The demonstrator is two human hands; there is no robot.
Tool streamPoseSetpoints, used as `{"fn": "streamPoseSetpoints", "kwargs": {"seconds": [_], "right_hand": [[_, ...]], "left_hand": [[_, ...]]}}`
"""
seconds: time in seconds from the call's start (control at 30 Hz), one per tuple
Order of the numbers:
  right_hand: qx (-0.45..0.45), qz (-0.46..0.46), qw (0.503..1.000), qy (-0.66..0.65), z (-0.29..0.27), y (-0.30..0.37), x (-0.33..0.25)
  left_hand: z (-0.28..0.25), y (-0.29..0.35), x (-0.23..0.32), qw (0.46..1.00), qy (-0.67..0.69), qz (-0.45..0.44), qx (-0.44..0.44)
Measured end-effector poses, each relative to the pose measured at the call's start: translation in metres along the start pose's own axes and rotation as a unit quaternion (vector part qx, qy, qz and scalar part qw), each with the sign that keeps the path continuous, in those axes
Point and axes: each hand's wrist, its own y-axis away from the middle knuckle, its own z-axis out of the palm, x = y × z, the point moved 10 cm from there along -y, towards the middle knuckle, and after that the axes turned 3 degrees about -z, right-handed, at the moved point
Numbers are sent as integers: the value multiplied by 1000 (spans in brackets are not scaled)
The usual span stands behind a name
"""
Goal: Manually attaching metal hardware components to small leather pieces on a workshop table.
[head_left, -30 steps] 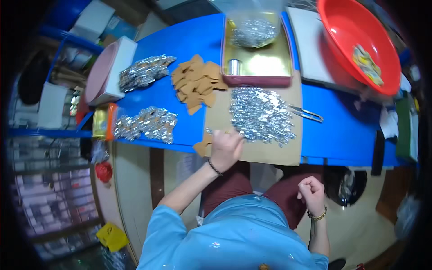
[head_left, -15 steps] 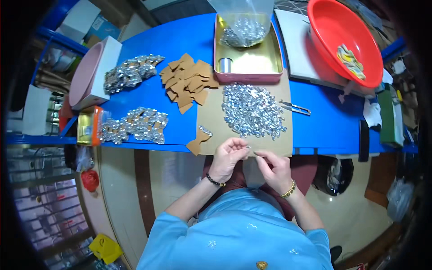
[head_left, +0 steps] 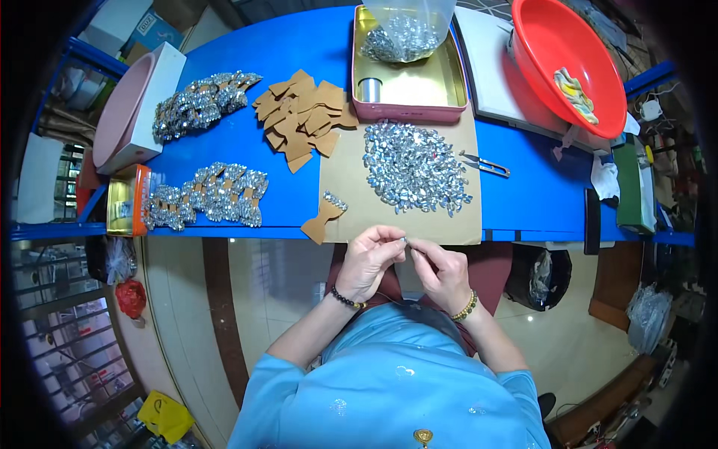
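Just beyond the table's near edge, my left hand (head_left: pixel 368 266) pinches a tiny shiny rhinestone (head_left: pixel 404 240) between thumb and forefinger. My right hand (head_left: pixel 443 275) is close beside it, fingertips pinched together almost at the stone; what they grip is too small to make out. Silver rhinestones (head_left: pixel 419 168) lie heaped on a cardboard sheet (head_left: pixel 342 168) in front of both hands. At that sheet's near left corner rests a brown bow-shaped piece (head_left: pixel 318 227), its far end set with a row of stones. Thread snips (head_left: pixel 488 166) lie right of the heap.
Brown cut-outs (head_left: pixel 303 112) are piled farther left. Stone-covered pieces sit in a back bundle (head_left: pixel 202 105) and a front bundle (head_left: pixel 232 196). A pink tin (head_left: pixel 411 114) holds a metallic spool (head_left: pixel 369 90) and a bag of stones (head_left: pixel 404 41). At right stands a red basin (head_left: pixel 538 71).
My right hand has come in toward my left, so the fingertips now nearly meet at the stone. The whole view has shifted slightly; the table things lie as before.
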Motion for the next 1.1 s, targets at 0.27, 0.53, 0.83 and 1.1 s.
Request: {"fn": "streamPoseSetpoints", "kwargs": {"seconds": [0.27, 0.53, 0.83, 1.1], "right_hand": [[13, -5, 1000, -11, -9, 2, 4], [26, 26, 999, -25, -10, 7, 22], [-45, 217, 950, -218, -4, 8, 54], [83, 176, 946, -258, -20, 8, 66]], "left_hand": [[6, -1, -4, 1000, 2, -6, 3], [14, -3, -10, 999, -28, -26, 11], [27, -5, -11, 977, -213, 12, -2], [42, -6, 41, 825, -522, 202, 82]]}}
